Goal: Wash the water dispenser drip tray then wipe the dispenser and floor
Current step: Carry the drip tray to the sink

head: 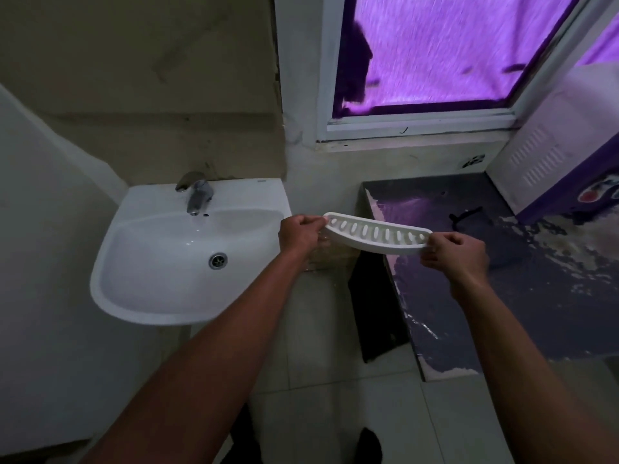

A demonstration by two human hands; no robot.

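A white curved drip tray [376,233] with a row of oval slots is held in the air between the sink and the counter. My left hand [301,233] pinches its left end and my right hand [455,252] grips its right end. The white water dispenser [549,152], with a purple front and side vents, stands at the far right on the counter. A white wall sink [160,296] with a chrome tap [197,194] lies to the left of the tray, its basin holding nothing.
A dark marbled counter [522,289] runs along the right, with a black cord [464,216] lying on it. Behind it a window [435,51] glows purple. Pale floor tiles [335,396] lie below my arms. A wall rises at the left.
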